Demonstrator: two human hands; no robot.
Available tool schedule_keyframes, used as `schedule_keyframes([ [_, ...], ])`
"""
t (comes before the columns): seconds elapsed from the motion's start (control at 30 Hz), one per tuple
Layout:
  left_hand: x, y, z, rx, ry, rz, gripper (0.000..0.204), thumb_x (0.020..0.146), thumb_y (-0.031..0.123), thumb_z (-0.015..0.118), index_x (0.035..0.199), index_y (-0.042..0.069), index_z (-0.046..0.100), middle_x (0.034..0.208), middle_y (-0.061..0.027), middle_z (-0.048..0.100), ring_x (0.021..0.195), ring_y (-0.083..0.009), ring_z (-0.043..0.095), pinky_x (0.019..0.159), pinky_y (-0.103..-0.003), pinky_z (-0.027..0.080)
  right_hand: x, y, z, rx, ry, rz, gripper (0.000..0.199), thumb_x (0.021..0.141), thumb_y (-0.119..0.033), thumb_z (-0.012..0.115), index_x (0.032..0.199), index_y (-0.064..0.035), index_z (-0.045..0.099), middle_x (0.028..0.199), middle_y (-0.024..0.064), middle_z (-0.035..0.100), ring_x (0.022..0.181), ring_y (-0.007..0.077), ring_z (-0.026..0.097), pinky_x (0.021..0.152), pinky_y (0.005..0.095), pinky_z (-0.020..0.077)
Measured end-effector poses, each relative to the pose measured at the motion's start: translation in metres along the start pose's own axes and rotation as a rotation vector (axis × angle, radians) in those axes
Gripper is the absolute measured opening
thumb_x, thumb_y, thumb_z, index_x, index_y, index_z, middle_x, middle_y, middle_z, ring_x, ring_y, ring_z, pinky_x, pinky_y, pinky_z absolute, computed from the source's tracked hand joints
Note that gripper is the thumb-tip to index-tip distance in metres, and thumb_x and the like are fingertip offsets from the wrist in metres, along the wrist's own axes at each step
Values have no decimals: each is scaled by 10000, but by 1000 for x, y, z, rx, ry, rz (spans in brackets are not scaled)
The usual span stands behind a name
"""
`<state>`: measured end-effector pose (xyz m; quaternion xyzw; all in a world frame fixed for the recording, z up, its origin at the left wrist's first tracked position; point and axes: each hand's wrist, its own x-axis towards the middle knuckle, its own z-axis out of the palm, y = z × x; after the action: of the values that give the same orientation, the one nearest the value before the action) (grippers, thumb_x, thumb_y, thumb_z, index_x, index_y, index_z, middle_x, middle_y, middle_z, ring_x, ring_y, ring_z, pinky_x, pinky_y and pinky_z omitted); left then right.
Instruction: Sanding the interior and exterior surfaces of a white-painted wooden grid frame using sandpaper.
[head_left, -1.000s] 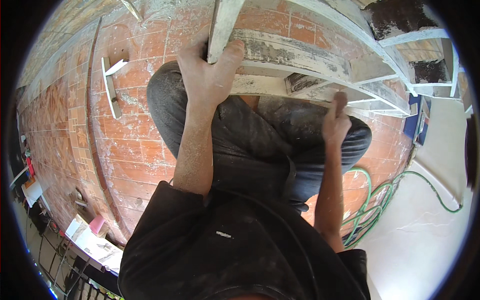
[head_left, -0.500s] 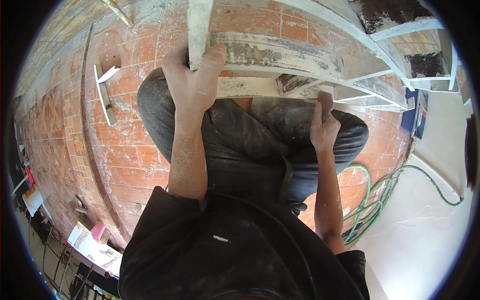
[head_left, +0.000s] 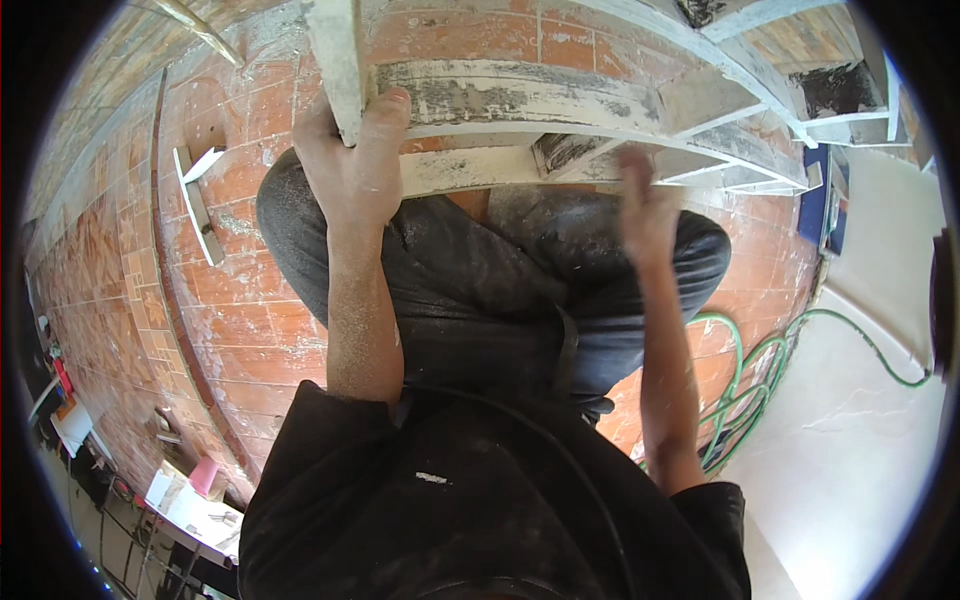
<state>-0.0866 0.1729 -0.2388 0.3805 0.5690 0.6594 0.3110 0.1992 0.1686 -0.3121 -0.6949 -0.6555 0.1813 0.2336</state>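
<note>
A white wooden frame (head_left: 520, 100) with ladder-like compartments lies across my legs; dark, worn patches show through its paint. My left hand (head_left: 358, 165) is closed around the frame's left end, beside an upright white leg (head_left: 338, 70), with the thumb on top and the other fingers mostly hidden. My right hand (head_left: 650, 215), smeared by motion, is at the near rail toward the frame's right part. It pinches a small reddish-brown piece (head_left: 634, 165) that looks like folded sandpaper, held against or close to the rail. Pale dust coats my left forearm.
Dusty orange floor tiles (head_left: 250, 340) surround me. An L-shaped white wooden piece (head_left: 198, 205) lies at the left. A green hose (head_left: 745, 400) is coiled at the right beside a white wall (head_left: 850, 440). A white board with tools (head_left: 195, 510) sits lower left.
My left hand and the frame have shifted slightly left in view, and the leg leans more. My right hand has moved a little up along the rail, now blurred.
</note>
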Motion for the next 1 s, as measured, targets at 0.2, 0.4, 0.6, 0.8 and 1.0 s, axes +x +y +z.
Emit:
schedule_keyframes([
  [0.2, 1, 6, 11, -28, 10, -47, 190, 759, 130, 619, 785, -48, 558, 637, 18, 497, 565, -74, 422, 498, -270, 347, -7, 12, 17, 185, 149, -105, 312, 910, -178, 522, 1133, 26, 596, 1105, 270, 602, 1135, 383, 536, 951, 396, 411],
  [0.4, -2, -3, 16, -102, 191, -135, 374, 761, 142, 597, 1032, -94, 492, 877, -91, 529, 703, -130, 494, 548, -278, 411, -9, -26, 26, 34, 50, 53, 593, 962, -479, 349, 969, 41, 635, 719, 285, 612, 796, 443, 629, 677, 457, 498],
  [0.6, 8, -13, -1, -24, -10, -60, 449, 768, 175, 514, 1131, -77, 436, 903, -100, 515, 689, -133, 482, 512, -280, 381, 1, -18, 3, 246, -183, 328, 405, 932, -332, 504, 959, 48, 643, 779, 220, 663, 775, 317, 680, 651, 373, 520],
  [0.8, 8, -10, 16, -85, 120, -9, 335, 787, 244, 480, 884, -76, 502, 669, -131, 490, 482, -154, 384, 452, -276, 288, 0, -17, 8, 347, -121, 338, 390, 898, -340, 545, 983, 24, 656, 802, 274, 630, 897, 341, 656, 750, 355, 504],
  [1.0, 9, -10, 10, -77, 95, -34, 319, 786, 242, 473, 878, -62, 497, 646, -118, 471, 482, -156, 376, 454, -286, 286, -4, -16, 10, 326, -227, 246, 390, 913, -357, 483, 1012, -22, 657, 841, 280, 627, 893, 383, 628, 780, 413, 499],
])
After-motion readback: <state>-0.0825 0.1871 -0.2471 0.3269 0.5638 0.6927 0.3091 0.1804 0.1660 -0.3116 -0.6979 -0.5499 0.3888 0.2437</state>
